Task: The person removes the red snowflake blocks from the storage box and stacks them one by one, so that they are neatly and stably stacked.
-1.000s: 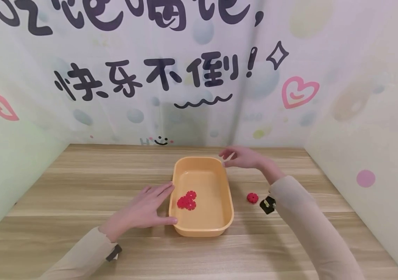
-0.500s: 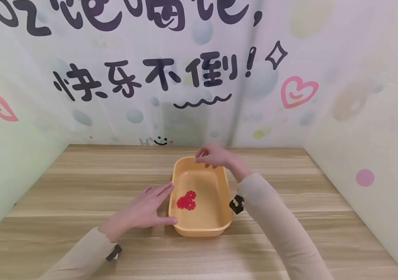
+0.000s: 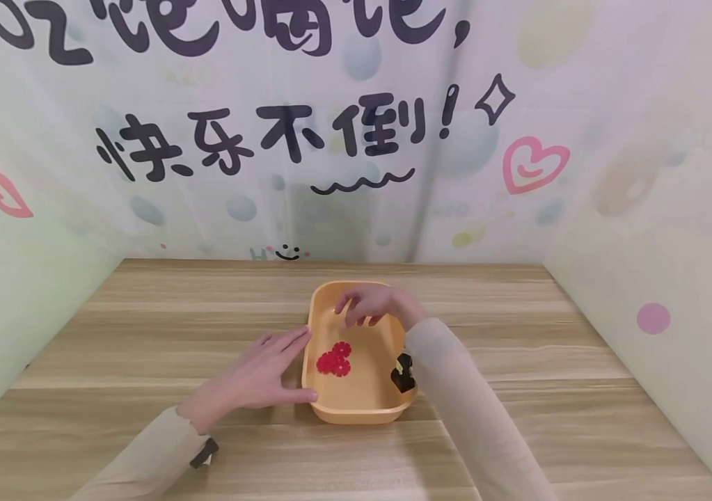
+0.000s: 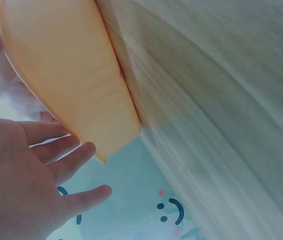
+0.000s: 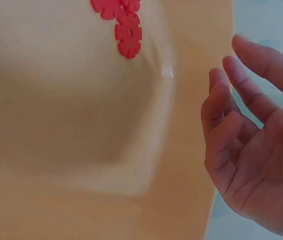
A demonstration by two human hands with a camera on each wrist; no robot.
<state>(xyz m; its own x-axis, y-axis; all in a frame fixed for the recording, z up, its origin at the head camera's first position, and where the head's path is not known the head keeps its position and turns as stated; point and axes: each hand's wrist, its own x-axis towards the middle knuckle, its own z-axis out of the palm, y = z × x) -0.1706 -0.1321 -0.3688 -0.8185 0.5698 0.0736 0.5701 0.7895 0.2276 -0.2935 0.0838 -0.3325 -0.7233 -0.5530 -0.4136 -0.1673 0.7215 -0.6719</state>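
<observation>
An orange-yellow plastic bin (image 3: pixel 362 400) stands on the table, with a small cluster of red notched snowflake discs (image 3: pixel 334 360) lying on its floor toward the left wall. My left hand (image 3: pixel 252 376) rests against the bin's left rim, thumb and fingers spread; the left wrist view shows its fingertips along the rim of the bin (image 4: pixel 76 75). Over the far part of the bin is my right hand (image 3: pixel 371 304), its fingers loosely bent. In the right wrist view nothing shows in that right hand (image 5: pixel 256 140), and the red discs (image 5: pixel 128 37) lie apart from it.
The wood-grain table (image 3: pixel 193 313) runs back to a printed white curtain (image 3: pixel 230 216) with black lettering. White panels close off both sides. Dark straps or devices show at the wrists, and my right sleeve (image 3: pixel 462 390) covers part of the table's right side.
My right hand has moved left and down from beyond the bin's far right corner to over its inside. A red disc right of the bin is now out of sight. My left hand stays put.
</observation>
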